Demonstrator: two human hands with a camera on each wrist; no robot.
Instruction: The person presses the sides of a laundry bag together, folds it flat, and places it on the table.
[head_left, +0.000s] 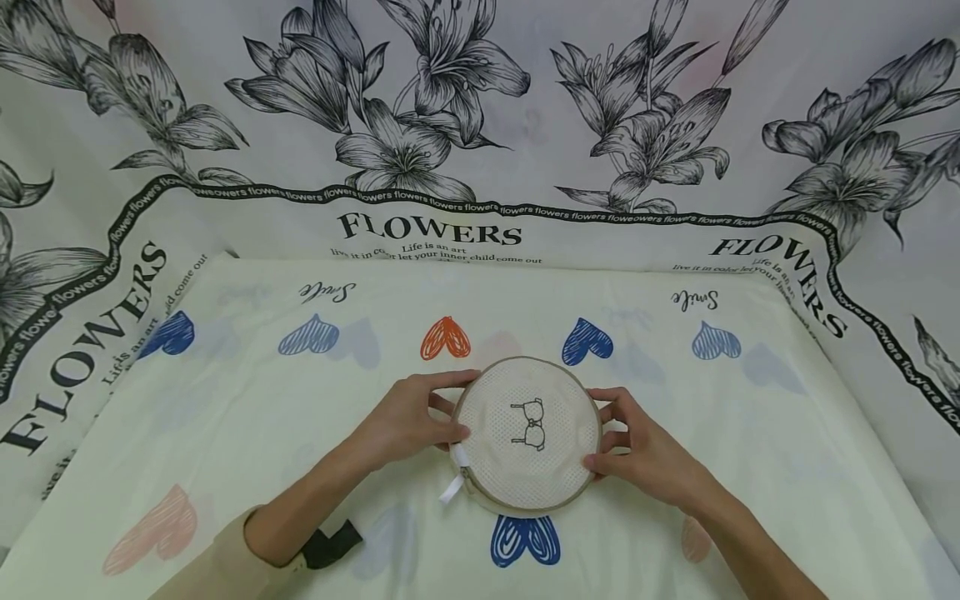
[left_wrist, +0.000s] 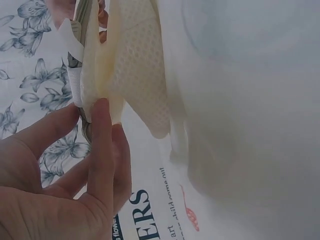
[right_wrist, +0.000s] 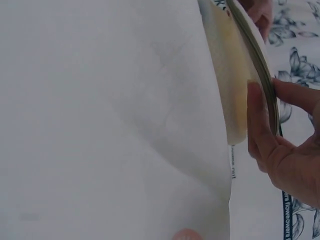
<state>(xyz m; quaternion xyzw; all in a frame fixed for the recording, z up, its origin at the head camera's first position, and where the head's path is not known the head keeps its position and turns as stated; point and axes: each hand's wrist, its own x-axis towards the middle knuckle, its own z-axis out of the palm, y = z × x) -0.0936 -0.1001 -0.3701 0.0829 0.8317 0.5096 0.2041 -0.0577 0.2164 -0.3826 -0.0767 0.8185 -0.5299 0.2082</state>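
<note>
A round cream mesh laundry bag (head_left: pixel 487 454) with a tan rim and a small black line drawing of a bra is held up, its flat face toward the head camera. My left hand (head_left: pixel 412 423) pinches the left rim between thumb and fingers, just above a white zip tab (head_left: pixel 452 489). At the opposite side, my right hand (head_left: pixel 645 446) grips the rim, thumb on the face. Soft perforated cloth (left_wrist: pixel 142 60) hangs behind the rim in the left wrist view. The right wrist view shows the rim (right_wrist: pixel 261 65) edge-on between thumb and fingers.
Beneath the hands spreads a pale cream cloth (head_left: pixel 247 433) printed with hearts. Behind it rises a white floral sheet (head_left: pixel 540 125) with a black lettered band. A black strap (head_left: pixel 332 546) hangs by the left sleeve (head_left: pixel 240 554).
</note>
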